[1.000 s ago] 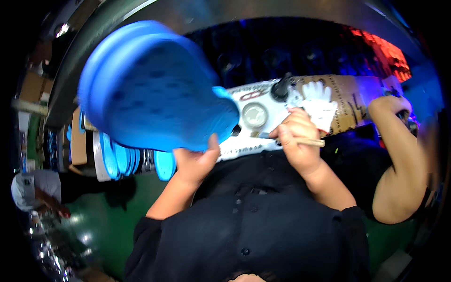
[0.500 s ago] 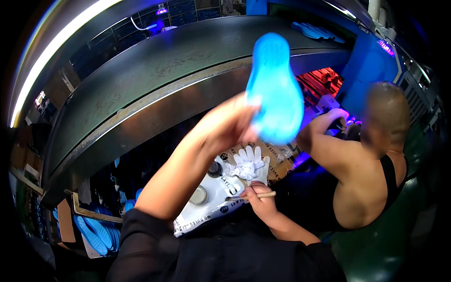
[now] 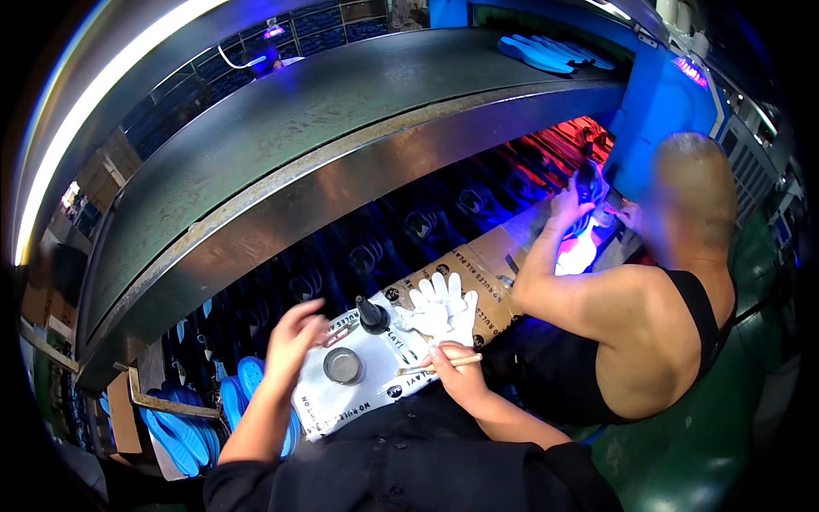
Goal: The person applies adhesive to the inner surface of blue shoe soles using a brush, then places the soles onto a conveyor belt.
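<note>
Blue soles stacked at far left. Left hand, fingers loosely spread, hovers above round tin on the surface. Black-capped bottle and white gloves follow. Right hand pinches a wooden stick.

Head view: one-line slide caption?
Left hand hovers open by a round tin; right hand holds a thin stick.

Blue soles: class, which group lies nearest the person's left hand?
The upright stack of blue soles at lower left, beside the left hand and forearm. The other blue soles lie flat on the far conveyor top.
</note>
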`<state>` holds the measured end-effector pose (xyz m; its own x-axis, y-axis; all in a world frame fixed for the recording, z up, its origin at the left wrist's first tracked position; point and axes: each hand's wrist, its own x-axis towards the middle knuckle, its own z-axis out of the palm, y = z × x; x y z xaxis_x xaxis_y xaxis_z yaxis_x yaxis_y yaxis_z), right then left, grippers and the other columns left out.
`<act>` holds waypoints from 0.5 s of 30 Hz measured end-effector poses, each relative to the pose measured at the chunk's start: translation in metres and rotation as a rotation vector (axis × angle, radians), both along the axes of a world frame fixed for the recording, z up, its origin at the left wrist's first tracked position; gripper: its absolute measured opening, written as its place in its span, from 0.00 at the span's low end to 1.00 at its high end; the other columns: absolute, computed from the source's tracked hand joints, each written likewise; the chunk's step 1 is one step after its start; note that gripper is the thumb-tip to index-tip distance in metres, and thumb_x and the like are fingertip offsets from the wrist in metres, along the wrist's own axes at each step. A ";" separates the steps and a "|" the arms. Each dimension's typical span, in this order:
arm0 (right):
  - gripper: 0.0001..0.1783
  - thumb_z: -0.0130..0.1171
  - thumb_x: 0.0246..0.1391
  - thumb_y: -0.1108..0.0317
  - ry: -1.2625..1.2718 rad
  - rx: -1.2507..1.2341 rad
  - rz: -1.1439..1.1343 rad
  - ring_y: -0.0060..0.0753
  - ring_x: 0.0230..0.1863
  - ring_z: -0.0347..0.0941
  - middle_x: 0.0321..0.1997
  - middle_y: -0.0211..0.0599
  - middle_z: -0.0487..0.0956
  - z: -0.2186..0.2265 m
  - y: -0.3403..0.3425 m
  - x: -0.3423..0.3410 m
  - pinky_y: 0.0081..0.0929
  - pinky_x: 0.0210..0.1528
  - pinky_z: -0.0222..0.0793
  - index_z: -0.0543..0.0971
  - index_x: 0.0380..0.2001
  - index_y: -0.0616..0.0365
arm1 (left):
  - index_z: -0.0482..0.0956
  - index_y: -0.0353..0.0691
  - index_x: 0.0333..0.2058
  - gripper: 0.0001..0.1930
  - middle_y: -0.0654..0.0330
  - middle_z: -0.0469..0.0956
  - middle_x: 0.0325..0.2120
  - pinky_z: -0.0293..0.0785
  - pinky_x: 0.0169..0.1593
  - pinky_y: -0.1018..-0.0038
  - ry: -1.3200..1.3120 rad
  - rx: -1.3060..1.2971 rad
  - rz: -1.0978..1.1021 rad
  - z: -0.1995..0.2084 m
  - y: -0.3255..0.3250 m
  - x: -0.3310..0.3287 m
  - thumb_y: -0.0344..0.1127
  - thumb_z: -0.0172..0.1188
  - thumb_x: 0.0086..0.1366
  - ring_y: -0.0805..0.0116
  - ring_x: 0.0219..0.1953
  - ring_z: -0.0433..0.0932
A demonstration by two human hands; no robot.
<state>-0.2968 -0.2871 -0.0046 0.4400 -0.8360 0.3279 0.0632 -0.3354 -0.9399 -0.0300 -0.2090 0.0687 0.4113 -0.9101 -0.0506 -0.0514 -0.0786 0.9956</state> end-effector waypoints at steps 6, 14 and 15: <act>0.15 0.52 0.57 0.67 0.014 0.050 0.059 0.32 0.21 0.72 0.17 0.37 0.75 -0.001 0.015 0.033 0.29 0.27 0.66 0.79 0.20 0.62 | 0.71 0.34 0.47 0.23 0.53 0.74 0.33 0.72 0.39 0.69 -0.966 0.441 0.506 -0.090 0.189 0.080 0.28 0.60 0.51 0.61 0.33 0.75; 0.16 0.51 0.59 0.65 0.137 0.213 0.254 0.29 0.25 0.72 0.20 0.36 0.76 0.005 0.032 0.067 0.26 0.30 0.67 0.79 0.22 0.62 | 0.69 0.33 0.35 0.16 0.42 0.77 0.28 0.72 0.36 0.53 -1.183 0.942 0.317 -0.128 0.227 0.086 0.35 0.56 0.49 0.42 0.31 0.76; 0.15 0.51 0.59 0.66 0.063 0.186 0.226 0.27 0.27 0.72 0.22 0.36 0.76 -0.006 0.030 0.066 0.25 0.32 0.67 0.79 0.23 0.63 | 0.69 0.32 0.35 0.16 0.41 0.78 0.28 0.73 0.36 0.53 -1.175 0.933 0.307 -0.120 0.218 0.086 0.37 0.56 0.50 0.42 0.31 0.77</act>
<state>-0.2305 -0.2572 -0.0104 0.6363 -0.7579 0.1441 0.0560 -0.1408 -0.9884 0.0565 0.0095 -0.0511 0.7868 -0.6143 -0.0597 -0.6156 -0.7880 -0.0044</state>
